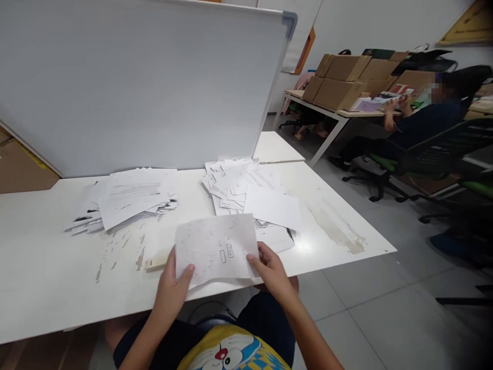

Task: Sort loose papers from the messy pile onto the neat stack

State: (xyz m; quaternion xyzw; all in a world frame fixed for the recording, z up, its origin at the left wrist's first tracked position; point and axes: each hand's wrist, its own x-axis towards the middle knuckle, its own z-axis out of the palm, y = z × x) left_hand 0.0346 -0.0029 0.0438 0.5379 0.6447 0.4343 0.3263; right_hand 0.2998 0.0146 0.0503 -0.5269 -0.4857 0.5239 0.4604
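Between my two hands is a sheet of paper (pixel 208 241), tilted up toward me over the front edge of the table, with faint marks and two small printed boxes on it. My left hand (pixel 173 282) grips its left edge, thumb on top. The right edge is pinched by my right hand (pixel 271 270), also thumb on top. Behind the sheet lies a messy pile of papers (pixel 242 180), with a blank sheet (pixel 273 205) on its front. Farther left sits another stack of papers (pixel 131 195), some with dark smudges.
A large whiteboard (pixel 154 82) stands across the back of the white table (pixel 34 257). A small pale block (pixel 156 263) lies near my left hand. At right, a person (pixel 427 118) sits at another desk with cardboard boxes (pixel 342 77). A cardboard box (pixel 23 167) is at far left.
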